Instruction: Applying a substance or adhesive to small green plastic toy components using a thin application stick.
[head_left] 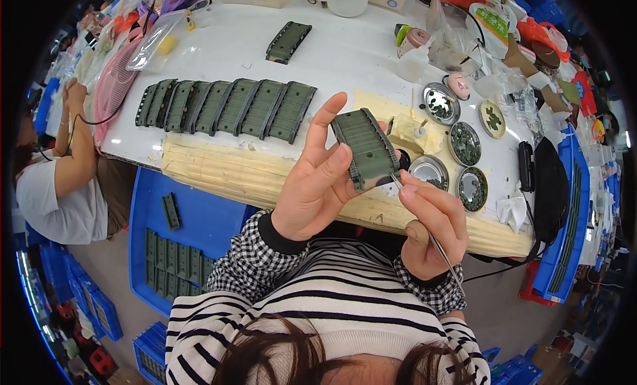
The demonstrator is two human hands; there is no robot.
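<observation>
My left hand (306,186) grips a dark green ribbed plastic part (363,146) by its edges, tilted up over the table's front edge. This part has toothed long sides and a camouflage-patterned end. In my right hand (432,226) is a pair of thin metal tweezers (440,251); their tip meets the part's lower right corner. Whatever the tip may pinch is too small to make out. On the table to the left lies a row of similar green parts (225,108), and a single green part (288,41) sits farther back.
Round metal dishes (464,144) with small dark green pieces stand at the right, near a yellowish block (415,133). A blue bin (186,206) at lower left holds more green parts. Another person (63,186) sits at the left. Bags and boxes crowd the back right.
</observation>
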